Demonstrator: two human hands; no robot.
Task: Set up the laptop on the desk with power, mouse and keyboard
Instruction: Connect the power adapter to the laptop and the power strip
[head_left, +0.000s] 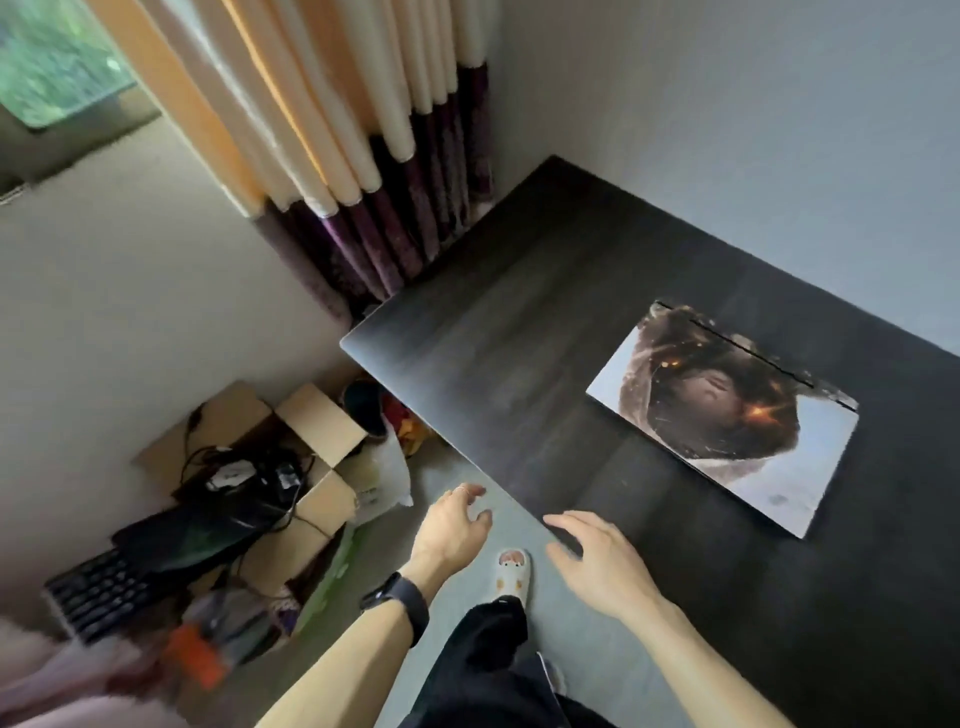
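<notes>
A curtain (332, 130) hangs across the upper middle of the frame, cream and orange folds above and dark purple at the hem. A window (52, 57) showing blurred green fills the upper left corner. Pale grey wall (727, 104) covers the upper right. At lower left, open cardboard boxes (311, 447) sit on the floor (587, 665), with a white plastic bag (389, 478) just beside them. A blurred orange object (195, 657) lies near the bottom left. A white slipper (513, 574) with a cartoon face shows at lower centre.
</notes>
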